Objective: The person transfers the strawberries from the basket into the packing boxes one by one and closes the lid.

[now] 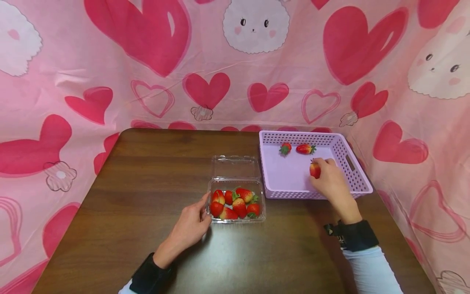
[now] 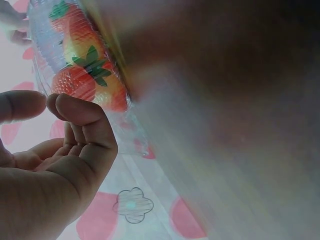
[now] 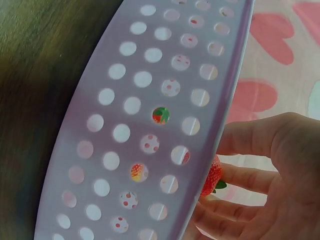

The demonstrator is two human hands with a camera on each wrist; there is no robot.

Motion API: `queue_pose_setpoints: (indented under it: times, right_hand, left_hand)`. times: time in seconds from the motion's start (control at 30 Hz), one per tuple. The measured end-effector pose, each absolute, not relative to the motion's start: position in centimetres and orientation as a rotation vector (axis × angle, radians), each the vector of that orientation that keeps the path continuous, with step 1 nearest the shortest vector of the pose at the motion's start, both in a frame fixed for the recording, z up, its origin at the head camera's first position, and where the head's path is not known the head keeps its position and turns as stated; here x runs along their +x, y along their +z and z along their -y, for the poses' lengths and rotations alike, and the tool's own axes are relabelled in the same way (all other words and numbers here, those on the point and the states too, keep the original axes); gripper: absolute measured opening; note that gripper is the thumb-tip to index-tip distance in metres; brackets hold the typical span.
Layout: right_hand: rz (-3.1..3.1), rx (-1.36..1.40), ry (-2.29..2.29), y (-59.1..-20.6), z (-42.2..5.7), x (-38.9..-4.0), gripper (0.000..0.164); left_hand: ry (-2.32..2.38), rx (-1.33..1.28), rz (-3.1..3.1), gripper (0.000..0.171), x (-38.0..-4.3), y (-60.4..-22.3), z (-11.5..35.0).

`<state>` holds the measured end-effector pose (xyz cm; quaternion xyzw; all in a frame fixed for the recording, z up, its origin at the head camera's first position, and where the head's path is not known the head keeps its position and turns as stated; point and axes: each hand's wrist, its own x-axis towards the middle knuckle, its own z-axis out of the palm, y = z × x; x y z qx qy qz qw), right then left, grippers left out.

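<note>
My left hand [image 1: 191,219] grips the left edge of a clear plastic clamshell box [image 1: 236,221], thumb near its front corner. Several strawberries [image 1: 240,207] fill the box, and its lid [image 1: 236,167] lies folded back. In the left wrist view, the thumb and curled fingers of the left hand [image 2: 75,150] meet at the box's side. My right hand [image 1: 332,179] is inside the purple basket [image 1: 290,173], pinching a strawberry [image 1: 314,170]. The right wrist view shows that strawberry [image 3: 212,177] between the fingers, partly hidden by the basket wall.
Two more strawberries lie near the basket's back wall, one upright-looking strawberry [image 1: 285,148] and one on its side. The basket stands just right of the box on a brown wooden table [image 1: 147,196]. A pink heart-patterned cloth [image 1: 235,65] surrounds the table's back and sides.
</note>
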<state>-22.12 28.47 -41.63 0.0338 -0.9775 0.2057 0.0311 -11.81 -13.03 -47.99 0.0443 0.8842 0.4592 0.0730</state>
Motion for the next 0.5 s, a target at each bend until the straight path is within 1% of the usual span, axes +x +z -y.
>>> queue_pose_setpoints:
  times: [0.5]
  right_hand:
    - [3.008,0.139,0.680,-41.60,-27.56,-21.76,0.058]
  left_hand:
    - [1.366,0.139,-2.667,0.069,-11.88,-48.07,13.09]
